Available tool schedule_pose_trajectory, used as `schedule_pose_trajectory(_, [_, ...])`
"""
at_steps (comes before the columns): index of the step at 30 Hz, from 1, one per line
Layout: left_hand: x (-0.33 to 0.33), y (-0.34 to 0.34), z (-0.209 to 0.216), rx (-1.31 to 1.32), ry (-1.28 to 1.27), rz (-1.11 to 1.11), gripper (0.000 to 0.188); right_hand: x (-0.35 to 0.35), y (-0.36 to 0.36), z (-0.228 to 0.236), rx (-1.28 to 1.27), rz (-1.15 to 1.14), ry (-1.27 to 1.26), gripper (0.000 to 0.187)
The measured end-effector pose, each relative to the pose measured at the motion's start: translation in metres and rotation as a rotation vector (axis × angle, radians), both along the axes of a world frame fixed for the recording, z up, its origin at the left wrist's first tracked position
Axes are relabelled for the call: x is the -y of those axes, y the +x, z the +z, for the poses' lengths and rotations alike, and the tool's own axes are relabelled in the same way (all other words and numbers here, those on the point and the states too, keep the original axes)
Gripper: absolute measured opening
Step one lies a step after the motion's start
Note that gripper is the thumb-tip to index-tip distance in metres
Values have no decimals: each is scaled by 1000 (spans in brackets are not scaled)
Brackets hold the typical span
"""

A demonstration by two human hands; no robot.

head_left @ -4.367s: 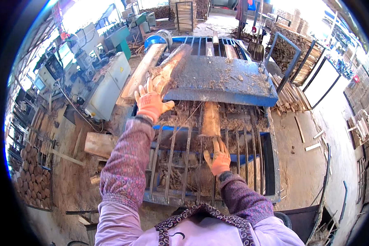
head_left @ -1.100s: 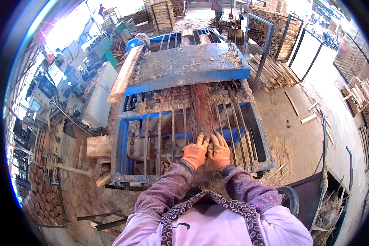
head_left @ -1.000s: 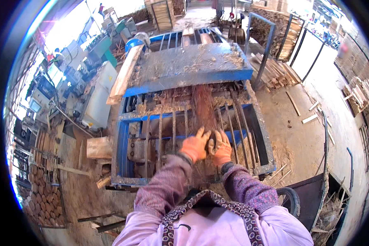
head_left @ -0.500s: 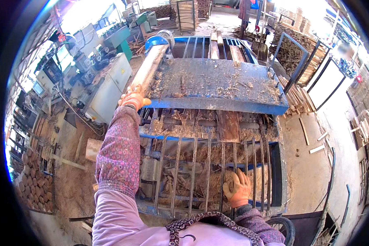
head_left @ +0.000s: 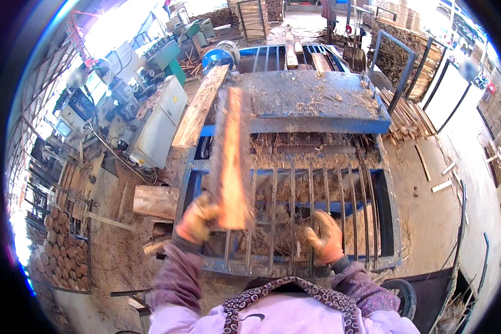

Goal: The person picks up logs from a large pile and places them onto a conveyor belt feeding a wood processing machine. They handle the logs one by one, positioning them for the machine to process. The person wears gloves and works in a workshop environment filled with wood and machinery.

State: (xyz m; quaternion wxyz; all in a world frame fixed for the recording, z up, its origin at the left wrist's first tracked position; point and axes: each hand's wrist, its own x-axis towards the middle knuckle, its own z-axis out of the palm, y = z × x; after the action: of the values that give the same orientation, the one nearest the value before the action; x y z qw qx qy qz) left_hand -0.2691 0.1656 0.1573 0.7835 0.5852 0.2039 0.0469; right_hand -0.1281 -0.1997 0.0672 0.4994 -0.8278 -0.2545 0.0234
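Note:
My left hand (head_left: 199, 219), in an orange work glove, grips the near end of a wooden board (head_left: 235, 167) with dark, bark-like edges. The board is blurred by motion and tilts up and away over the metal bars (head_left: 273, 217) of a blue-framed machine. Over the right part of these bars is my right hand (head_left: 325, 237), gloved in orange, with thumb and fingers apart and nothing in it. Whether it touches a bar I cannot tell. Beyond the bars, the machine's flat cover (head_left: 306, 94) is strewn with wood chips. Another board (head_left: 203, 103) lies along its left side.
A short board (head_left: 156, 200) juts out left of the frame. Farther left stand a grey cabinet (head_left: 160, 122) and a stack of cut wood (head_left: 64, 250). Planks (head_left: 403, 119) are piled at the right, and a wheel (head_left: 401, 295) is near my right arm. Boards (head_left: 290, 50) lie behind the cover.
My left hand has come back toward me from the machine's left side and now holds a board. The dark plank under the cover's front edge no longer shows. My right hand stays over the bars.

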Motion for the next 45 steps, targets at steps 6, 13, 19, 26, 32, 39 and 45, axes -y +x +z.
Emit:
schedule_pose_trajectory(6, [173, -69, -83, -6, -104, -267, 44, -6, -73, 4, -837, 213, 435, 77])
schedule_pose_trajectory(13, [234, -108, -58, 89, 638, -230, 75, 44, -129, -47, -809, -4, 513, 72])
schedule_pose_trajectory(19, [256, -81, -36, -138, 1451, -295, 106, 41, -82, -55, -837, 172, 729, 41])
schedule_pose_trajectory(26, [249, -44, -23, -341, 1505, -373, 100, 40, -82, -8, -302, 82, 309, 75])
schedule_pose_trajectory(32, [218, 5, -46, -374, 1439, -568, 108, 25, -63, -31, 331, 17, -225, 67])
schedule_pose_trajectory(39, [47, 90, -81, -29, 711, -332, 87, -8, -19, -15, 280, 21, -183, 62])
schedule_pose_trajectory(45, [-138, 167, -59, 144, -547, 568, 75, -24, 16, -21, 324, 5, -274, 57])
